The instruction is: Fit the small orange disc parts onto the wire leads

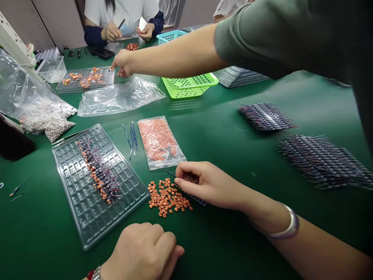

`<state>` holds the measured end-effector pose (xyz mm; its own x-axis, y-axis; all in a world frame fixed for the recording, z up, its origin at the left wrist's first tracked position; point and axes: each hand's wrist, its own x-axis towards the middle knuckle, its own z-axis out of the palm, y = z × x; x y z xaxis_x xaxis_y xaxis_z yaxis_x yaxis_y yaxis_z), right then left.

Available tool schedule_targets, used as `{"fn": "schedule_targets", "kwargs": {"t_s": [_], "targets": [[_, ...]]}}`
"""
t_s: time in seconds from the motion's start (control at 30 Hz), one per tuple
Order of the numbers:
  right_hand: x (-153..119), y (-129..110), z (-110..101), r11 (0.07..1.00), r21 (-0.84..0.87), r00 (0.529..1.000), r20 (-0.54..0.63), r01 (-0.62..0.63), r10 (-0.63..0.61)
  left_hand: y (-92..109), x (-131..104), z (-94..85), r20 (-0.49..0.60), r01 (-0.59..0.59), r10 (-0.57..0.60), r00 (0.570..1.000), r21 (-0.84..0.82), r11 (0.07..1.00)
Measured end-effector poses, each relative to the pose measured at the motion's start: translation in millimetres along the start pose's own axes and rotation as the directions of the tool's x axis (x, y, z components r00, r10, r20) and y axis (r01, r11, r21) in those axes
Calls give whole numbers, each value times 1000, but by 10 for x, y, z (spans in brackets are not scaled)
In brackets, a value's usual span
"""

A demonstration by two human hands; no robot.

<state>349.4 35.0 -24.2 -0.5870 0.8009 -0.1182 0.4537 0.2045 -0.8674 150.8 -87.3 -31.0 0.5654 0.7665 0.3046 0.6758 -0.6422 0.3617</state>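
Note:
My left hand point(145, 252) is curled closed at the near edge, back upward; whatever its fingers may hold is hidden. My right hand point(212, 184) is closed around a dark strip of small wired parts point(200, 200), whose reddish wires show between thumb and fingers. A thin dark end pokes out past the fingertips. Just left of that hand lies a loose pile of small orange caps point(167, 198). Beside the pile, a clear compartment tray point(78, 206) carries a row of wired parts with orange ends point(99, 169).
Behind the pile is a bag of orange caps point(159, 140), next to thin blue strips point(131, 138). Bundles of wired strips point(323, 161) lie at right. A co-worker's arm point(177, 54) reaches across toward a far tray point(106, 77). A green basket point(189, 91) stands beneath it.

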Motion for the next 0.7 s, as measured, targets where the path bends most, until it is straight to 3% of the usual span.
{"fn": "schedule_targets", "kwargs": {"t_s": [0.7], "targets": [[-9,-7,-7,999,34,998,50,28,-30,-19,8,2,-16,-12,12,1000,-3,1000]]}}
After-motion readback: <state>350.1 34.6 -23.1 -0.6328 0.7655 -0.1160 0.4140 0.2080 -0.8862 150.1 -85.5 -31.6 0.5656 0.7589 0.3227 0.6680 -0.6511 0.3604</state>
